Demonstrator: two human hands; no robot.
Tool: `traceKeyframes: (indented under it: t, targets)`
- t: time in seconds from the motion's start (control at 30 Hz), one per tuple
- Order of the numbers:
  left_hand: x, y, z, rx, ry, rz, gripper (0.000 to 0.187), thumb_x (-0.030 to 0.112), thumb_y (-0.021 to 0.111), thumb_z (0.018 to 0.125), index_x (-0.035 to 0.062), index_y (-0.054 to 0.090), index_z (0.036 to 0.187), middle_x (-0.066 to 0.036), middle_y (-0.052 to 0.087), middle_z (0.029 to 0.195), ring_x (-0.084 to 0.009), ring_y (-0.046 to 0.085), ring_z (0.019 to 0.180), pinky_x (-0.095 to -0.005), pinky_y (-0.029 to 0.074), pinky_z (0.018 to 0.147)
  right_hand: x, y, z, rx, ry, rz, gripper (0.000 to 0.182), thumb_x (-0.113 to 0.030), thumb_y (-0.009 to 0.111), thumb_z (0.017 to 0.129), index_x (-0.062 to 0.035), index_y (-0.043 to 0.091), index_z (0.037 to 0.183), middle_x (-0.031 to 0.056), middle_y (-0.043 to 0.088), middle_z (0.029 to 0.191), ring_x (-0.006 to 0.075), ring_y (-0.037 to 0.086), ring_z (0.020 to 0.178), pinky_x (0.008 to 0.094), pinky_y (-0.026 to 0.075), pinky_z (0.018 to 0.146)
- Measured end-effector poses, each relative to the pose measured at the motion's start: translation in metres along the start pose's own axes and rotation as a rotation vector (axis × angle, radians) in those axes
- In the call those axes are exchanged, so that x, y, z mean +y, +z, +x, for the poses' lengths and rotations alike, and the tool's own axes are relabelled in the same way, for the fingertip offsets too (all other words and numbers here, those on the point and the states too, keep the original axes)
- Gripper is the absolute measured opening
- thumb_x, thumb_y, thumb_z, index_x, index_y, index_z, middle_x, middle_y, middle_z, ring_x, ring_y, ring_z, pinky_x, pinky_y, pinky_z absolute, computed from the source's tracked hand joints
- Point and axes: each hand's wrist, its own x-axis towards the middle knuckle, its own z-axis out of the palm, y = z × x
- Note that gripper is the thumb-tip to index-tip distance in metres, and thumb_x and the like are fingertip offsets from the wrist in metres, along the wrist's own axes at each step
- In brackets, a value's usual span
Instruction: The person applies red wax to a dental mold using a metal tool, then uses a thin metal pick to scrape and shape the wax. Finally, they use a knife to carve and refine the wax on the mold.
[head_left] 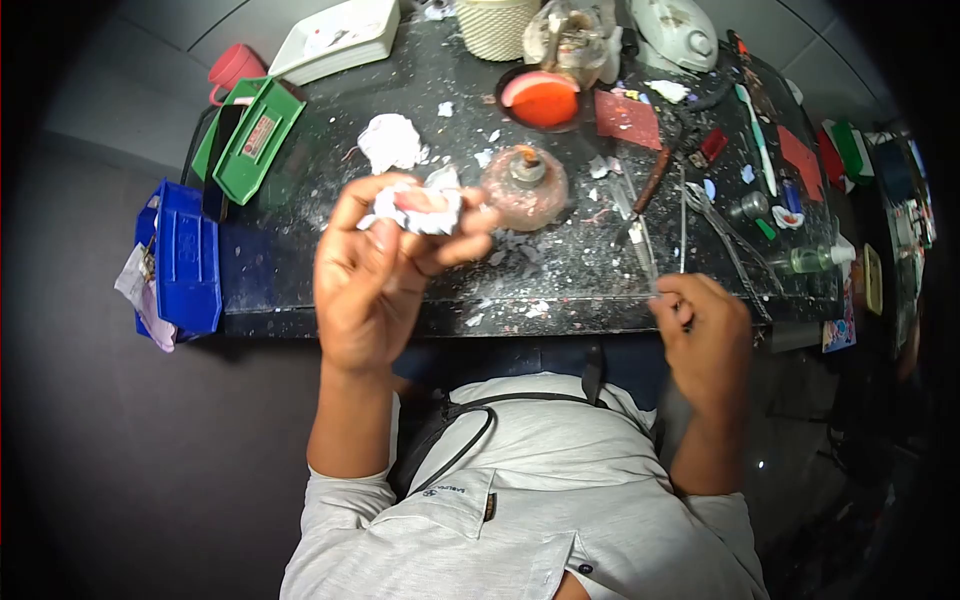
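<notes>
My left hand is raised over the front of the bench, its fingers closed around a white plaster cast with a strip of pink wax on it. Just right of the cast stands a round glass spirit lamp with an orange glow at its wick. My right hand is at the bench's front edge, slightly blurred. Its thumb and forefinger pinch the near end of a slim metal tool that points away from me. Another thin metal rod lies just beyond that hand.
White scraps litter the black bench. A dark bowl with red-orange contents stands behind the lamp. Pink wax sheets, a toothbrush and metal tongs lie right. Left are a green box and a blue bin.
</notes>
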Motion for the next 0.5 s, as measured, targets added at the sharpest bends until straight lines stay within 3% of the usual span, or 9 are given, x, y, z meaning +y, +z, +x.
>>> traceKeyframes:
  t: [0.1, 0.2, 0.3, 0.37, 0.43, 0.5]
  targets:
    - [-0.005, 0.010, -0.015, -0.027, -0.041, 0.009, 0.036, 0.019, 0.042, 0.107, -0.0061, 0.036, 0.132, -0.047, 0.050, 0.126, -0.0508, 0.062, 0.113, -0.0508, 0.057, 0.094, -0.001, -0.017, -0.002, 0.025, 0.072, -0.126, 0.019, 0.000, 0.071, 0.082, -0.0012, 0.068, 0.100, 0.0108, 0.063, 0.085, 0.0279, 0.062, 0.076, 0.0389, 0.050, 0.072]
    - [-0.010, 0.015, -0.024, -0.045, -0.060, -0.091, 0.035, 0.016, 0.041, 0.106, -0.0081, 0.033, 0.131, -0.049, 0.048, 0.126, -0.0540, 0.059, 0.115, -0.0537, 0.054, 0.097, -0.001, -0.032, -0.008, 0.036, -0.042, -0.317, 0.018, 0.000, 0.068, 0.083, -0.0012, 0.068, 0.101, 0.0124, 0.060, 0.088, 0.0314, 0.059, 0.086, 0.0417, 0.048, 0.077]
    - [-0.014, 0.017, -0.028, -0.049, -0.067, -0.107, 0.036, 0.016, 0.042, 0.106, -0.0085, 0.033, 0.132, -0.049, 0.047, 0.126, -0.0550, 0.058, 0.115, -0.0544, 0.053, 0.099, -0.003, -0.039, -0.013, 0.018, -0.011, -0.415, 0.013, -0.001, 0.066, 0.084, -0.0011, 0.066, 0.098, 0.0134, 0.057, 0.090, 0.0344, 0.057, 0.091, 0.0442, 0.045, 0.080]
    - [-0.016, 0.018, -0.028, -0.043, -0.072, -0.110, 0.037, 0.017, 0.042, 0.106, -0.0087, 0.033, 0.132, -0.049, 0.048, 0.126, -0.0550, 0.058, 0.115, -0.0546, 0.053, 0.099, 0.001, -0.040, -0.016, 0.026, -0.005, -0.445, 0.011, -0.001, 0.066, 0.085, -0.0012, 0.065, 0.096, 0.0136, 0.056, 0.090, 0.0345, 0.057, 0.089, 0.0445, 0.045, 0.078]
    - [-0.017, 0.017, -0.029, -0.041, -0.101, -0.131, 0.036, 0.018, 0.045, 0.106, -0.0050, 0.038, 0.134, -0.041, 0.053, 0.128, -0.0495, 0.059, 0.119, -0.0529, 0.052, 0.100, 0.008, -0.043, -0.020, 0.032, -0.002, -0.474, 0.009, -0.001, 0.065, 0.086, -0.0012, 0.064, 0.094, 0.0137, 0.055, 0.090, 0.0347, 0.057, 0.088, 0.0447, 0.045, 0.076]
    - [-0.020, 0.017, -0.029, -0.028, -0.093, -0.113, 0.037, 0.018, 0.044, 0.106, -0.0068, 0.037, 0.133, -0.044, 0.052, 0.127, -0.0518, 0.059, 0.117, -0.0539, 0.053, 0.099, 0.019, -0.050, -0.024, -0.001, 0.008, -0.323, 0.006, 0.000, 0.064, 0.087, -0.0016, 0.062, 0.092, 0.0139, 0.054, 0.088, 0.0351, 0.057, 0.087, 0.0451, 0.045, 0.074]
